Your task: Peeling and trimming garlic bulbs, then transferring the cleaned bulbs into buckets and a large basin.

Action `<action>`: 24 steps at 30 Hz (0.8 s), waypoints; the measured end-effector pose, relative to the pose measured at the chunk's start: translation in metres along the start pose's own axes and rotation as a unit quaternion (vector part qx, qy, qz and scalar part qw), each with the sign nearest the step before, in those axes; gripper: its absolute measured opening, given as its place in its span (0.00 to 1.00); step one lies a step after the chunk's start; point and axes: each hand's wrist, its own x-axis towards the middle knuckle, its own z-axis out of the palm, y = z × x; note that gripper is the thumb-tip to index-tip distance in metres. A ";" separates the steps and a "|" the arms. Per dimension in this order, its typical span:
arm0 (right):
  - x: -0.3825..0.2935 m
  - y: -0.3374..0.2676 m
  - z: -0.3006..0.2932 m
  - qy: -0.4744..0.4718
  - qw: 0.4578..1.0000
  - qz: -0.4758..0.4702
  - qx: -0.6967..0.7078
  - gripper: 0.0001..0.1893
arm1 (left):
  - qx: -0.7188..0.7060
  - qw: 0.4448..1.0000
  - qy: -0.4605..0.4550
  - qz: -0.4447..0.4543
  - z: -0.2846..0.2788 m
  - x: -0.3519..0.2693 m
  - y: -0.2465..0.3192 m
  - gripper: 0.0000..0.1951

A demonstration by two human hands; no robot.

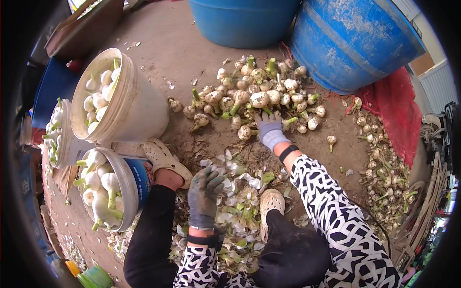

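My right hand (270,126), in a light grey-purple glove, reaches into the near edge of a heap of unpeeled, soil-marked garlic bulbs (260,99); its fingertips are at the bulbs, partly hidden among them. My left hand (206,189), in a darker, dirty glove, is held above garlic peelings (237,216) between my feet, its fingers curled. Whether it holds anything small cannot be seen. Cleaned white garlic bulbs with short green stems (110,181) fill a bucket with a blue label (131,190) at the left.
A larger white bucket (144,104) and another bucket (70,144) hold cleaned garlic at the left. Two blue tubs (245,21) (345,43) stand beyond the heap. A red mesh sack (394,111) and many small bulbs (385,180) lie at the right. My clogs (167,160) flank the peelings.
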 end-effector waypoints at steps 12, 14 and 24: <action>-0.126 -0.002 -0.061 -0.118 0.415 0.016 0.902 0.30 | 0.527 0.770 -0.098 0.346 0.076 0.030 -0.063 0.41; -0.146 0.003 -0.074 -0.167 0.325 0.040 0.930 0.30 | 0.504 0.787 -0.082 0.347 0.086 0.022 -0.068 0.39; -0.167 0.015 -0.097 0.038 0.644 -0.022 0.764 0.13 | 0.624 0.643 -0.083 0.436 0.109 -0.027 -0.046 0.36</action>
